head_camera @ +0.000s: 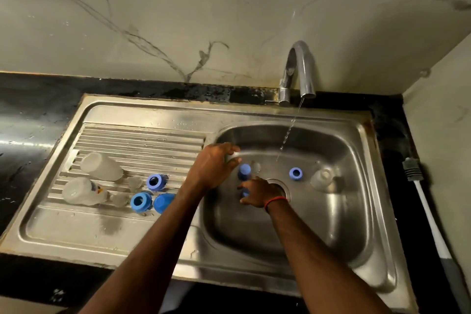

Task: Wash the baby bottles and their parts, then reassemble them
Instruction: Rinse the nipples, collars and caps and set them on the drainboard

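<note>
Our left hand (216, 164) curls round what looks like a clear plastic bottle (233, 157), our right hand (260, 192) pinches a small blue plastic piece (245, 194), and the round-topped blue plastic cap (244, 171) stands in the shiny steel sink (280, 115), at eleven o'clock from the nearer right hand.

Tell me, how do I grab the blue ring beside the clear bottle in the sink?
Probably pinch the blue ring across its outer wall, coming from above: its hole faces up, so the sides are free. The clear bottle lies close on its right.
</note>
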`<state>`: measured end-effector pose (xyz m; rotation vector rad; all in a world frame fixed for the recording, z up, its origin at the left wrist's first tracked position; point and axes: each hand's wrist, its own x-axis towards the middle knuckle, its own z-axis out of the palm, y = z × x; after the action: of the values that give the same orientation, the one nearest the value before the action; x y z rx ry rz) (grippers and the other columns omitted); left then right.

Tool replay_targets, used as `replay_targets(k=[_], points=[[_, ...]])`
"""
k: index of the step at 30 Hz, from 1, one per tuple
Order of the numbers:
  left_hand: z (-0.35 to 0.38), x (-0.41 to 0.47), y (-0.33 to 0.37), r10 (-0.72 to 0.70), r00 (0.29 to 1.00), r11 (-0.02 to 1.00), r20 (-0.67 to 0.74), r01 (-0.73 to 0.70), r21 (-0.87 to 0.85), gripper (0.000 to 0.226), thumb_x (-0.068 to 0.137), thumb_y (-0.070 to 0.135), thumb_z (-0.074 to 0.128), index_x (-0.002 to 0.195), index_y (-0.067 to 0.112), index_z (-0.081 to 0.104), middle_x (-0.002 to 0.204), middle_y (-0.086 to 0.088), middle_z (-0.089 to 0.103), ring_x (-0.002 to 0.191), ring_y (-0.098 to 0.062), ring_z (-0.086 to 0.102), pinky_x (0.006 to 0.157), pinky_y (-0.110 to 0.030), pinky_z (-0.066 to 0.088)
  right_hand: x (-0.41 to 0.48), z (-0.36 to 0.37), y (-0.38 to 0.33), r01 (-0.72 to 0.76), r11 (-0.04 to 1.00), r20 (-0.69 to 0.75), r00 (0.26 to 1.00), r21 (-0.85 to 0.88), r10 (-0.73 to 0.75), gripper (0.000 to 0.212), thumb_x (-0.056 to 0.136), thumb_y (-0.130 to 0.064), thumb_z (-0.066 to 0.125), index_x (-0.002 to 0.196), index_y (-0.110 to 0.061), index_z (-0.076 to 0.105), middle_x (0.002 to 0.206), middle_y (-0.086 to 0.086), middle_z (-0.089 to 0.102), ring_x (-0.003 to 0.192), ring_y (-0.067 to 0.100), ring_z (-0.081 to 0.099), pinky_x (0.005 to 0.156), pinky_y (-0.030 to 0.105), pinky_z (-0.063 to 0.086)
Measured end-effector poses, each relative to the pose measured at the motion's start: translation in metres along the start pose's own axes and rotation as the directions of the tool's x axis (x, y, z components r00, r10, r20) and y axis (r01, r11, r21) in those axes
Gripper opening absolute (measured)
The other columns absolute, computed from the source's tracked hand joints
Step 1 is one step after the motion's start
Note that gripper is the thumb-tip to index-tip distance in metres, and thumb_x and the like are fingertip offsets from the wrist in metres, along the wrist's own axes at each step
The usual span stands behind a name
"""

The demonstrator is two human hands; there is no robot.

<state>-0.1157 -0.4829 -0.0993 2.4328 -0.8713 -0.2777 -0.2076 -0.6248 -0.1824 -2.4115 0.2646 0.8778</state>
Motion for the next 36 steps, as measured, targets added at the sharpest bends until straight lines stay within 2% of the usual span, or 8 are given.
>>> replay_targets(k=[7, 11, 16, 20, 24, 28, 32, 36], points=[[0.014, 0.007, 0.003, -0.009, 1.0, 1.0, 0.016, 0.009, 0.01, 0.034, 0.093, 0.033, 0.071, 0.124, 0.018, 0.07, 0.119, -0.003, 0.073, 0.108, -0.02, 0.068, 0.095, -0.037, 0.054, -0.004, 0.011, 0.026, 0.049, 0.99, -0.152, 0.988, 0.131, -0.029, 0.03, 0.087, -0.017, 0.067, 0.117, -0.012, 0.069, 0.117, 0.012, 0.068, 0.108, 0.029, 0.063, 0.081, 0.026, 0.044], [0.026, 0.012, 0.019, 0.001, 0.999, 1.0, 0.036, -0.001, -0.008, 0.032, 0.095, 0.032, 0.068, 0.123, 0.019, 0.069, 0.115, -0.002, 0.073, 0.104, -0.017, 0.067, 0.094, -0.035, 0.055, -0.011, -0.007, 0.04, 0.035, 0.978, -0.253, 0.967, 0.207, 0.019, 0.033, 0.081, -0.015, 0.076, 0.114, -0.021, 0.07, 0.118, 0.005, 0.068, 0.105, 0.025, 0.065, 0.089, 0.033, 0.052], [0.038, 0.03, 0.042, 0.068, 0.997, 0.997, 0.041, -0.066, -0.036, 0.031, 0.094, 0.035, 0.066, 0.121, 0.021, 0.071, 0.115, 0.002, 0.073, 0.105, -0.013, 0.069, 0.095, -0.038, 0.055, -0.031, -0.051, 0.057, 0.129, 0.925, -0.519, 0.851, 0.356, 0.081, 0.027, 0.076, -0.007, 0.073, 0.096, -0.025, 0.07, 0.103, 0.002, 0.07, 0.094, 0.021, 0.066, 0.082, 0.035, 0.055], [0.046, 0.046, 0.069, -0.239, 0.971, 0.897, -0.016, 0.215, -0.385, 0.029, 0.095, 0.037, 0.068, 0.12, 0.022, 0.069, 0.111, 0.004, 0.074, 0.102, -0.01, 0.069, 0.092, -0.028, 0.055, -0.046, -0.086, 0.059, 0.314, 0.816, -0.668, 0.735, 0.485, 0.114, 0.021, 0.087, -0.011, 0.065, 0.103, -0.024, 0.061, 0.102, 0.0, 0.066, 0.093, 0.016, 0.063, 0.078, 0.029, 0.053], [0.042, 0.062, 0.098, -0.356, 0.919, 0.599, 0.168, 0.362, -0.714, 0.018, 0.101, 0.035, 0.059, 0.107, 0.023, 0.07, 0.102, -0.007, 0.074, 0.095, -0.021, 0.071, 0.086, -0.04, 0.059, -0.05, -0.112, 0.052, 0.431, 0.689, -0.688, 0.713, 0.583, 0.136, 0.028, 0.101, -0.017, 0.052, 0.128, -0.023, 0.056, 0.129, 0.003, 0.059, 0.113, 0.02, 0.06, 0.091, 0.041, 0.056], [0.039, 0.071, 0.11, -0.298, 0.953, 0.658, 0.05, 0.243, -0.713, 0.014, 0.101, 0.02, 0.061, 0.094, 0.022, 0.072, 0.084, 0.001, 0.074, 0.081, -0.015, 0.068, 0.082, -0.039, 0.056, -0.049, -0.122, 0.043, 0.47, 0.697, -0.751, 0.643, 0.542, 0.149, 0.024, 0.104, -0.031, 0.043, 0.123, -0.026, 0.055, 0.126, 0.008, 0.055, 0.107, 0.021, 0.06, 0.081, 0.038, 0.059], [0.034, 0.07, 0.113, -0.123, 0.992, 0.78, -0.014, 0.088, -0.62, 0.027, 0.098, 0.01, 0.063, 0.077, 0.025, 0.069, 0.068, 0.015, 0.068, 0.068, 0.001, 0.061, 0.072, -0.025, 0.05, -0.051, -0.136, 0.038, 0.403, 0.676, -0.745, 0.576, 0.617, 0.337, 0.032, 0.098, -0.045, 0.046, 0.1, -0.019, 0.065, 0.09, 0.003, 0.065, 0.081, 0.021, 0.064, 0.072, 0.046, 0.058], [0.03, 0.072, 0.113, -0.02, 0.993, 0.829, -0.116, -0.048, -0.557, 0.014, 0.098, 0.01, 0.062, 0.098, 0.011, 0.076, 0.091, 0.011, 0.073, 0.088, 0.003, 0.067, 0.082, -0.012, 0.05, -0.056, -0.156, 0.027, 0.284, 0.364, -0.446, 0.73, 0.887, 0.517, 0.033, 0.097, -0.042, 0.055, 0.085, -0.014, 0.065, 0.066, 0.01, 0.065, 0.049, 0.018, 0.056, 0.045, 0.025, 0.042]])
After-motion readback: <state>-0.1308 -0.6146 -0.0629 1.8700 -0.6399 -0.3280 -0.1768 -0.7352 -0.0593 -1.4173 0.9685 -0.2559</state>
